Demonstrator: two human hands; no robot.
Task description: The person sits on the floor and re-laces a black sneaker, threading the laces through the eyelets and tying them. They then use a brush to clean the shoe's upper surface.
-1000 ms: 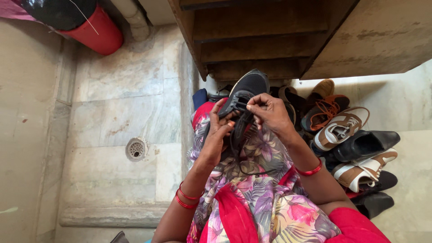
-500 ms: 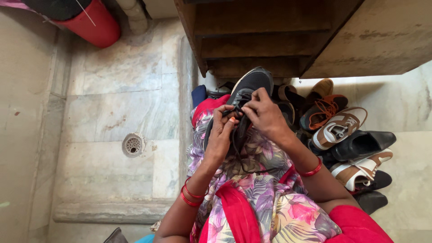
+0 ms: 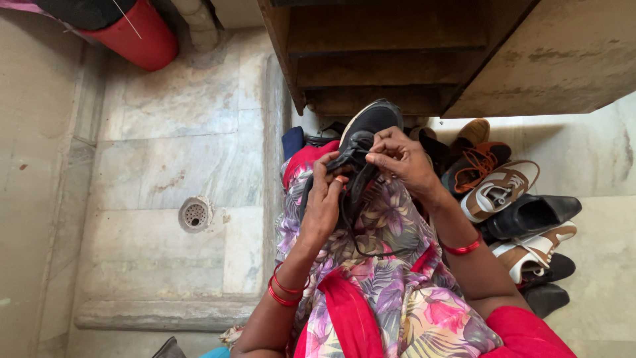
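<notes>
A black sneaker (image 3: 368, 123) rests on my lap, toe pointing away from me, over flowered cloth (image 3: 391, 278). My left hand (image 3: 324, 199) grips the shoe's near side and its black lace (image 3: 352, 199), which hangs down in a loop. My right hand (image 3: 401, 158) pinches the lace at the top of the tongue. Red bangles circle both wrists.
A row of shoes (image 3: 523, 212) lies on the floor to the right: brown, white-and-tan, black ones. A wooden stair (image 3: 411, 59) rises ahead. A floor drain (image 3: 195, 213) sits on the marble to the left, a red bin (image 3: 136, 36) at the top left.
My left hand has slid a little down the shoe's side. My right hand has shifted slightly on the lace. The shoe stays on my lap.
</notes>
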